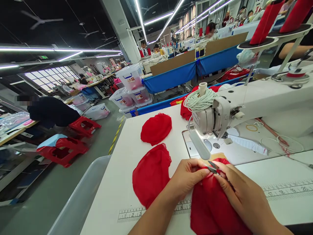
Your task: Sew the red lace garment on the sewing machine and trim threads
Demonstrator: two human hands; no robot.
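My left hand [187,176] pinches the upper edge of a red fabric piece [207,202], which hangs down over the table's front. In my right hand [242,191] is a pair of small thread snips [213,167], with the blades pointing up and left at the pinched edge. The fingers of that hand hide the snips' handles. Two more red fabric pieces, a larger one [151,174] and a smaller one [156,129], lie flat on the white table to the left. Just beyond my hands stands a white sewing machine [264,101].
Pale green cord [199,99] is coiled on the machine's head. A printed ruler [288,190] runs along the table [114,182]. Red thread cones [266,23] stand at upper right. A grey plastic bin [83,195] sits at the left edge. Red stools [62,150] and a seated person are further left.
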